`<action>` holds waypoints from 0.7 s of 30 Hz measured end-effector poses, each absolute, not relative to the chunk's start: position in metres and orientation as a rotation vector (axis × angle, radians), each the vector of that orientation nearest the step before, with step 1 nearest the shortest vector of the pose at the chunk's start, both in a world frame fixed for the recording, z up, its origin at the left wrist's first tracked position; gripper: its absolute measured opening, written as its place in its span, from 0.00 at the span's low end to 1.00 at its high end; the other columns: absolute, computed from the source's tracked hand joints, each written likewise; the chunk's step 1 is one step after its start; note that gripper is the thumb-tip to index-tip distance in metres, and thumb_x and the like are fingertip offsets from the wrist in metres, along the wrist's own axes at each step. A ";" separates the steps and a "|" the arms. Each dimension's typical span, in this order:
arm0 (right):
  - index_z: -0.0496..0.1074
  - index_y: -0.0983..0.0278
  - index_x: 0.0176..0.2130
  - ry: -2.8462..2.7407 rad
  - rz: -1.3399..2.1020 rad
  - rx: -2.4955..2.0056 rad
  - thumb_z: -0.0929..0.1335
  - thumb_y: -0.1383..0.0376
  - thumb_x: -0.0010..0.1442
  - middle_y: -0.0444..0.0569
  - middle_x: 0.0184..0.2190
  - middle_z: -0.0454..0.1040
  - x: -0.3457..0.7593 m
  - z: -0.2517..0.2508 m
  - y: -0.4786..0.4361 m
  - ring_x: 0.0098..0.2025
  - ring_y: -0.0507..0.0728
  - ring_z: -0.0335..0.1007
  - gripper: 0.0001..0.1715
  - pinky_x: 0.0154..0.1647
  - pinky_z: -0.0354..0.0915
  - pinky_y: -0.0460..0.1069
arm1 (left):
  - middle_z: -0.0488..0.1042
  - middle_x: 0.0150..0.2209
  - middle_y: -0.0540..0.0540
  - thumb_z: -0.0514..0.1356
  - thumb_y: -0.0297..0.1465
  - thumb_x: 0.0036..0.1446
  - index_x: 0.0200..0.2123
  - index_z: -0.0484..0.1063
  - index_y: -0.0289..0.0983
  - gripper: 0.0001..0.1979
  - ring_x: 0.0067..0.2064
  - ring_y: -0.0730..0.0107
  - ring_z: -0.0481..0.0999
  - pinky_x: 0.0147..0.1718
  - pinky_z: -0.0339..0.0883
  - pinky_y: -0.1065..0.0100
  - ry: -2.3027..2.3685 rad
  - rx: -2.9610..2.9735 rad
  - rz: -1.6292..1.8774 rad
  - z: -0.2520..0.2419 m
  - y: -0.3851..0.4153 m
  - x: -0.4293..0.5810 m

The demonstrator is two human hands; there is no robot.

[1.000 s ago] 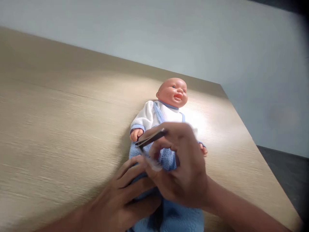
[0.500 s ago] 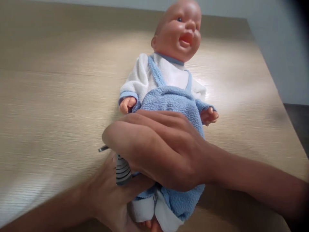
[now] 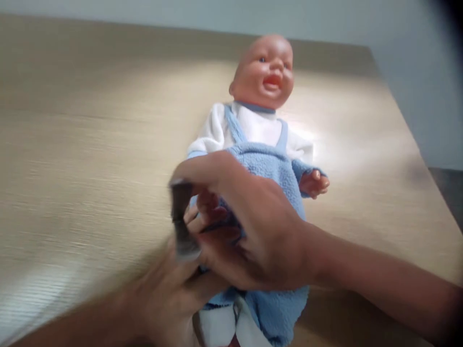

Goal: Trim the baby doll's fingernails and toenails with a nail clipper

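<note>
A baby doll (image 3: 267, 154) in a white top and light blue overalls lies face up on the wooden table. My right hand (image 3: 260, 226) crosses over its belly, fingers curled around a small metal nail clipper (image 3: 182, 212), which is blurred by motion. My left hand (image 3: 170, 284) comes in from the lower left, beneath the right one. Its fingers close around the doll's hand (image 3: 208, 205) on the picture's left side, mostly covered by my right hand. The doll's other hand (image 3: 314, 184) lies free, palm and fingers showing.
The light wooden table (image 3: 90, 144) extends to the left and right of the doll. Its right edge slants down the picture, and a pale wall (image 3: 181, 17) stands behind it.
My right hand has turned and its fingers have lifted, so the nail clipper now stands more upright and in fuller view. The doll appears lower in the picture.
</note>
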State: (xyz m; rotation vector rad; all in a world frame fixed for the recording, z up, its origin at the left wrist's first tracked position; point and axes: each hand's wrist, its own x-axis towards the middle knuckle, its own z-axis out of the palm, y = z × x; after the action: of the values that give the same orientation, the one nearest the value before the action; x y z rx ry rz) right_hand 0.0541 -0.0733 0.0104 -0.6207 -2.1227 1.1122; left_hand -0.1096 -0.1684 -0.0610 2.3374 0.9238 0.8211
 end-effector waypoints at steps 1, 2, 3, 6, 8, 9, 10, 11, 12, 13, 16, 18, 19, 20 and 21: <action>0.58 0.63 0.48 -2.030 1.247 -0.627 0.66 0.71 0.61 0.44 0.40 0.68 0.054 0.012 -0.067 0.36 0.49 0.69 0.17 0.32 0.69 0.45 | 0.57 0.62 0.36 0.58 0.51 0.53 0.54 0.68 0.38 0.31 0.66 0.39 0.54 0.60 0.57 0.35 0.953 2.404 0.858 -0.060 -0.166 -0.108; 0.57 0.63 0.47 -1.892 1.390 -0.678 0.66 0.70 0.62 0.44 0.39 0.68 0.053 0.013 -0.062 0.34 0.48 0.68 0.16 0.31 0.69 0.45 | 0.58 0.61 0.38 0.59 0.48 0.54 0.49 0.69 0.39 0.24 0.66 0.42 0.54 0.62 0.53 0.35 0.941 2.426 0.958 -0.058 -0.164 -0.107; 0.55 0.63 0.47 -1.733 1.510 -0.748 0.66 0.69 0.63 0.43 0.37 0.68 0.053 0.013 -0.058 0.32 0.48 0.68 0.15 0.30 0.69 0.44 | 0.60 0.60 0.40 0.60 0.43 0.55 0.45 0.69 0.40 0.18 0.66 0.45 0.54 0.64 0.49 0.35 0.952 2.438 1.011 -0.058 -0.162 -0.106; 0.54 0.63 0.47 -1.477 1.598 -0.820 0.64 0.69 0.65 0.42 0.34 0.68 0.053 0.010 -0.050 0.30 0.46 0.69 0.14 0.33 0.69 0.41 | 0.64 0.56 0.45 0.62 0.37 0.55 0.45 0.70 0.44 0.14 0.68 0.53 0.52 0.67 0.49 0.40 0.954 2.583 0.974 -0.057 -0.157 -0.107; 0.54 0.64 0.48 -1.491 1.567 -0.784 0.63 0.69 0.66 0.42 0.33 0.69 0.054 0.008 -0.048 0.31 0.44 0.69 0.13 0.36 0.69 0.39 | 0.66 0.55 0.49 0.64 0.39 0.54 0.47 0.70 0.47 0.16 0.67 0.56 0.53 0.68 0.53 0.44 0.935 2.667 0.905 -0.060 -0.156 -0.107; 0.54 0.65 0.48 -1.511 1.557 -0.765 0.63 0.68 0.66 0.42 0.33 0.69 0.055 0.008 -0.048 0.31 0.44 0.69 0.13 0.35 0.69 0.39 | 0.68 0.54 0.51 0.64 0.40 0.53 0.47 0.70 0.48 0.17 0.67 0.57 0.54 0.68 0.54 0.45 0.943 2.692 0.902 -0.063 -0.156 -0.106; 0.55 0.65 0.48 -1.530 1.547 -0.757 0.63 0.68 0.66 0.42 0.33 0.69 0.056 0.009 -0.048 0.32 0.44 0.69 0.13 0.35 0.69 0.38 | 0.69 0.53 0.51 0.64 0.41 0.54 0.47 0.70 0.48 0.18 0.66 0.58 0.57 0.68 0.56 0.46 0.949 2.716 0.929 -0.068 -0.157 -0.104; 0.55 0.64 0.48 -1.546 1.532 -0.756 0.63 0.68 0.66 0.42 0.32 0.68 0.057 0.009 -0.048 0.31 0.44 0.69 0.13 0.35 0.69 0.38 | 0.70 0.51 0.50 0.63 0.44 0.54 0.47 0.70 0.47 0.18 0.64 0.58 0.59 0.67 0.58 0.47 1.006 2.717 1.012 -0.075 -0.158 -0.101; 0.55 0.63 0.49 -1.565 1.504 -0.762 0.63 0.67 0.67 0.42 0.33 0.69 0.059 0.010 -0.048 0.32 0.45 0.70 0.13 0.35 0.69 0.39 | 0.72 0.49 0.48 0.61 0.47 0.55 0.48 0.71 0.44 0.20 0.63 0.58 0.61 0.66 0.59 0.47 1.121 2.686 1.125 -0.081 -0.159 -0.098; 0.55 0.62 0.49 -1.608 1.446 -0.777 0.63 0.67 0.66 0.42 0.34 0.69 0.061 0.011 -0.048 0.33 0.45 0.70 0.13 0.34 0.70 0.39 | 0.72 0.48 0.45 0.59 0.50 0.55 0.48 0.71 0.41 0.24 0.62 0.59 0.61 0.66 0.61 0.50 1.217 2.660 1.159 -0.088 -0.159 -0.095; 0.59 0.59 0.50 -2.013 1.018 -0.813 0.63 0.71 0.63 0.44 0.37 0.71 0.068 0.011 -0.047 0.37 0.51 0.71 0.16 0.36 0.69 0.46 | 0.74 0.47 0.44 0.55 0.50 0.58 0.49 0.70 0.40 0.24 0.60 0.62 0.64 0.64 0.64 0.55 1.215 2.686 1.228 -0.100 -0.154 -0.097; 0.60 0.59 0.50 -2.268 0.687 -0.809 0.63 0.73 0.61 0.44 0.39 0.72 0.071 0.007 -0.046 0.40 0.54 0.70 0.19 0.39 0.66 0.51 | 0.75 0.44 0.44 0.52 0.44 0.63 0.50 0.68 0.37 0.20 0.56 0.66 0.68 0.64 0.64 0.58 1.042 2.664 1.293 -0.097 -0.149 -0.106; 0.60 0.59 0.50 -2.312 0.620 -0.817 0.63 0.74 0.61 0.45 0.39 0.72 0.071 0.005 -0.046 0.39 0.55 0.69 0.18 0.39 0.64 0.52 | 0.74 0.44 0.43 0.51 0.43 0.64 0.50 0.66 0.37 0.19 0.54 0.68 0.70 0.63 0.65 0.60 0.957 2.655 1.235 -0.094 -0.147 -0.112; 0.60 0.60 0.49 -2.297 0.626 -0.836 0.63 0.73 0.61 0.44 0.39 0.72 0.071 0.002 -0.045 0.38 0.54 0.69 0.17 0.39 0.63 0.52 | 0.73 0.45 0.44 0.52 0.41 0.64 0.49 0.65 0.39 0.15 0.54 0.69 0.71 0.62 0.67 0.59 0.921 2.613 1.237 -0.089 -0.145 -0.118; 0.59 0.60 0.49 -2.244 0.672 -0.865 0.64 0.73 0.62 0.44 0.38 0.72 0.071 -0.001 -0.045 0.37 0.54 0.68 0.17 0.38 0.62 0.51 | 0.71 0.46 0.44 0.53 0.37 0.64 0.48 0.62 0.41 0.11 0.55 0.68 0.70 0.60 0.67 0.57 0.971 2.539 1.265 -0.084 -0.142 -0.124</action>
State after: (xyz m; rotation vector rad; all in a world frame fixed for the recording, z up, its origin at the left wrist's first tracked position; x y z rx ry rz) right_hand 0.0708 -0.0448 -0.0008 -0.8655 -2.2440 0.6717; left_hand -0.1245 -0.1422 -0.0845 2.5394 0.9709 1.2646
